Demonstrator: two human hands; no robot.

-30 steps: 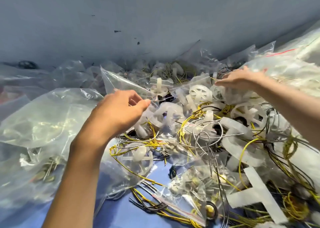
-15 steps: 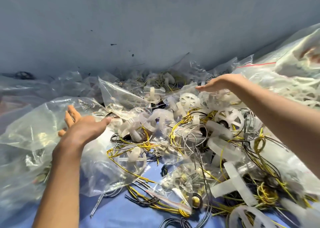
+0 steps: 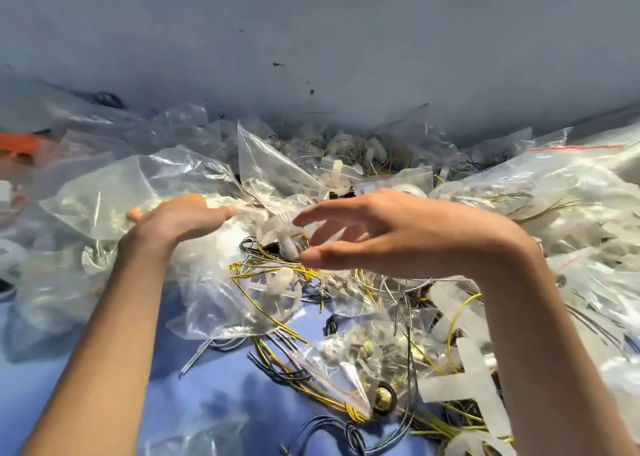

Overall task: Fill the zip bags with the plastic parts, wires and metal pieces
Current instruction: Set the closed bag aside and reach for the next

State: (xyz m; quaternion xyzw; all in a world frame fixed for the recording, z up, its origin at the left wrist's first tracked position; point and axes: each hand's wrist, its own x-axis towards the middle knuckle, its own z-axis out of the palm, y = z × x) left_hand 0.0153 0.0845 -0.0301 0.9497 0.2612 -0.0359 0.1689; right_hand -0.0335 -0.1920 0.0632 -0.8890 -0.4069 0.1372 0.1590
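Behind all of it was a plain grey-blue wall [image 3: 311, 22] with a few dark specks, and the bench had a blue surface [image 3: 214, 393] that only showed near the front because the rest was buried in clutter. Crinkly clear bags were heaped right across the back. One empty bag [image 3: 273, 164] stuck up on end near the middle, and a stuffed bag with a red zip strip [image 3: 568, 164] sat far right. Something orange [image 3: 20, 144] peeked out at the far left edge, too blurry to tell what it was. The left hand [image 3: 180, 218] was flat and relaxed with straight fingers, resting against a big clear bag [image 3: 114, 192] on the left, and the fingertips were partly hidden behind the plastic. The right hand [image 3: 398, 234] hung over the middle of the mess with fingers spread and loosely bent, gripping nothing. Just below and between the two hands lay a tangle of yellow wires [image 3: 263, 303] with a white plastic wheel [image 3: 280, 289] caught up in it, partly under a loose bag. Nearer the front were dark wires [image 3: 287, 372] on the blue, touching a small zip bag [image 3: 346, 362] with little metal bits inside. A white plastic cross [image 3: 474, 376] lay under the right forearm, with more yellow wire looped around it.
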